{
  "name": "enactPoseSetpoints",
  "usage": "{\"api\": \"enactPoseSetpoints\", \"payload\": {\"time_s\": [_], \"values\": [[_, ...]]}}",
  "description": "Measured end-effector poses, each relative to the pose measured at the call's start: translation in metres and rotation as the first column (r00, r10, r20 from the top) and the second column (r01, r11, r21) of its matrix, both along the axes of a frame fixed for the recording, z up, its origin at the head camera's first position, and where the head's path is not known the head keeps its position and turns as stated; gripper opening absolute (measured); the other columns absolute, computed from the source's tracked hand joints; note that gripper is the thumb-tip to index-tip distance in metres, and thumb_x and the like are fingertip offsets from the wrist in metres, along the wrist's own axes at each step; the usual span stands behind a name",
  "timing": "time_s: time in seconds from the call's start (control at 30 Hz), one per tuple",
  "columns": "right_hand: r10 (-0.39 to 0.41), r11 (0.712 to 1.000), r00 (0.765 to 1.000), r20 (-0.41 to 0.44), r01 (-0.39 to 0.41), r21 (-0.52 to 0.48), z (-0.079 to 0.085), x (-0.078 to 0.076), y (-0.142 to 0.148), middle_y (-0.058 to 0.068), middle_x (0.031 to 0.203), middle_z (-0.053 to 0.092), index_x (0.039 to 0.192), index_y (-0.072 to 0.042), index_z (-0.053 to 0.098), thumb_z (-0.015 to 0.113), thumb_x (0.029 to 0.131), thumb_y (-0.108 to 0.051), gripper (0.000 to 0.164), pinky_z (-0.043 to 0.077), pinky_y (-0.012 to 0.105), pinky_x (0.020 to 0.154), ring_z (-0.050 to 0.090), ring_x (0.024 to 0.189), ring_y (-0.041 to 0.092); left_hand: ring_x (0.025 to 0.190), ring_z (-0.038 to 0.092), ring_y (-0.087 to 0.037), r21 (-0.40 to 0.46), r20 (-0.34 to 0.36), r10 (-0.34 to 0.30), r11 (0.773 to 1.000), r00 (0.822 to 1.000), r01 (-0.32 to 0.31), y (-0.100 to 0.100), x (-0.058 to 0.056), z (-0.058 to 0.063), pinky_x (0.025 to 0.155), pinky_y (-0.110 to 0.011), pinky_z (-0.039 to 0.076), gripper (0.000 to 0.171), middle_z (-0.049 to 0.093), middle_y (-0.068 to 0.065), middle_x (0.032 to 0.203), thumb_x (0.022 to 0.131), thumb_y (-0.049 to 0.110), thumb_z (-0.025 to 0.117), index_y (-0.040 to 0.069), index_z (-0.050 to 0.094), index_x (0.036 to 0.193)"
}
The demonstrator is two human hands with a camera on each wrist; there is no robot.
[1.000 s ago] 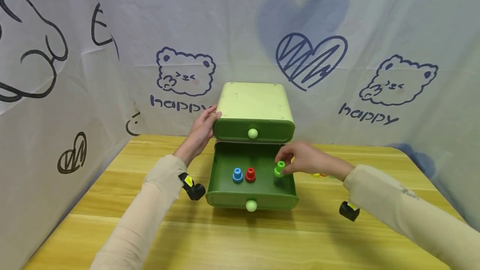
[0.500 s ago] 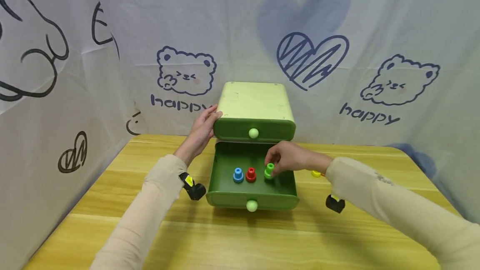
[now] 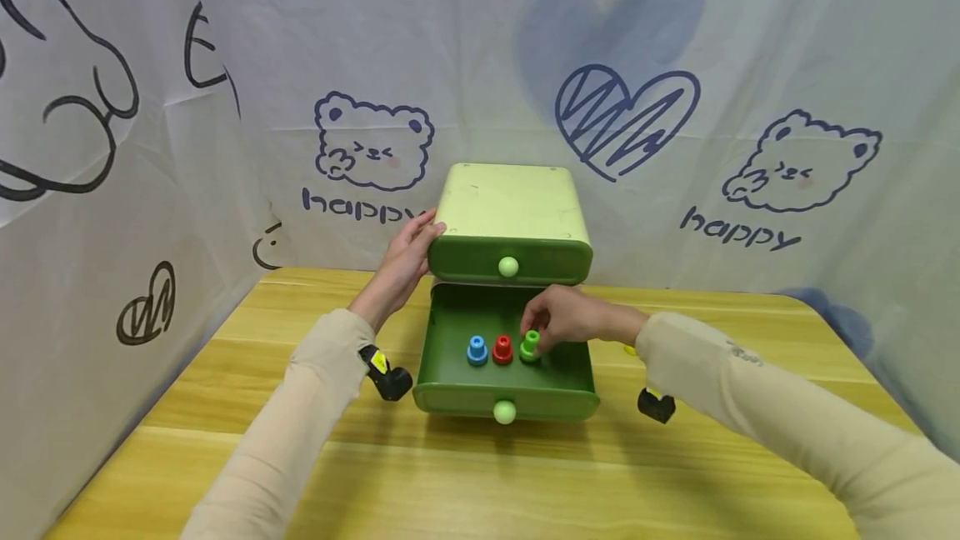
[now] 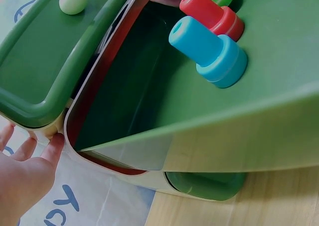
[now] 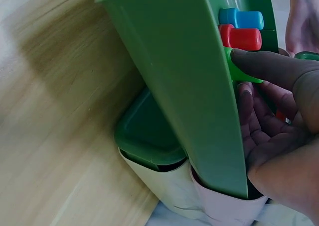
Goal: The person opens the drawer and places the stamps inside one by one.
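A small chest of drawers (image 3: pixel 513 202) with a pale yellow top and green fronts stands on the table. Its middle drawer (image 3: pixel 461 401) is pulled out. Inside, a blue stepped peg (image 3: pixel 477 351) and a red peg (image 3: pixel 502 351) stand upright side by side. My right hand (image 3: pixel 573 315) reaches in from the right and pinches a green peg (image 3: pixel 529 349) of the same shape, upright and close beside the red one. My left hand (image 3: pixel 401 261) rests against the chest's left side with fingers extended; in the left wrist view its fingertips (image 4: pixel 56 145) touch the side wall.
Partly hidden behind the right forearm, a small yellow piece (image 3: pixel 630 349) lies on the wooden table (image 3: pixel 450 482). Another green drawer front (image 4: pixel 207 185) is shut below the pulled-out one. A printed white cloth (image 3: pixel 360 23) hangs close behind the chest.
My right hand has moved left and slightly down with the green peg, from the drawer's right side to beside the red peg. The left hand has stayed on the chest.
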State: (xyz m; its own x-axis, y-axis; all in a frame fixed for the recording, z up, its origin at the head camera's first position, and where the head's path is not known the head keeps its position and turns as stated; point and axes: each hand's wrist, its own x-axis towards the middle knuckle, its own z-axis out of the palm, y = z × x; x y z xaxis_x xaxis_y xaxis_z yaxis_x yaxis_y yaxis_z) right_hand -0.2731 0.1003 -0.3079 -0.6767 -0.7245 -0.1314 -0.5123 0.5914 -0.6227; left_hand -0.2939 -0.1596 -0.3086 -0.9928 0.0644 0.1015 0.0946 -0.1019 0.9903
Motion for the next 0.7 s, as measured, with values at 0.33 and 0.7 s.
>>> {"api": "enactPoseSetpoints", "payload": {"time_s": [0.33, 0.7], "values": [[0.005, 1.0, 1.0, 0.017, -0.005, -0.01, -0.0009, -0.0014, -0.0024, -0.001, 0.077, 0.065, 0.091, -0.002, 0.071, 0.078, 0.073, 0.003, 0.02, 0.05, 0.024, 0.06, 0.057, 0.068, 0.009, 0.134, 0.038, -0.028, 0.01, 0.005, 0.005, 1.0, 1.0, -0.005, -0.0004, 0.0016, 0.0015, 0.107, -0.035, 0.039, 0.065, 0.027, -0.013, 0.154, 0.097, 0.026, 0.051, 0.008, 0.024, 0.153], [-0.004, 1.0, 0.999, 0.037, 0.005, -0.027, -0.0033, -0.0008, -0.0025, 0.0, 0.079, 0.066, 0.093, -0.001, 0.071, 0.078, 0.074, 0.003, 0.02, 0.051, 0.023, 0.062, 0.058, 0.07, 0.009, 0.134, 0.037, -0.028, 0.019, 0.0, -0.01, 1.0, 1.0, 0.01, 0.001, 0.0006, 0.0015, 0.107, -0.036, 0.039, 0.064, 0.026, -0.013, 0.154, 0.098, 0.026, 0.05, 0.007, 0.024, 0.153]]}}
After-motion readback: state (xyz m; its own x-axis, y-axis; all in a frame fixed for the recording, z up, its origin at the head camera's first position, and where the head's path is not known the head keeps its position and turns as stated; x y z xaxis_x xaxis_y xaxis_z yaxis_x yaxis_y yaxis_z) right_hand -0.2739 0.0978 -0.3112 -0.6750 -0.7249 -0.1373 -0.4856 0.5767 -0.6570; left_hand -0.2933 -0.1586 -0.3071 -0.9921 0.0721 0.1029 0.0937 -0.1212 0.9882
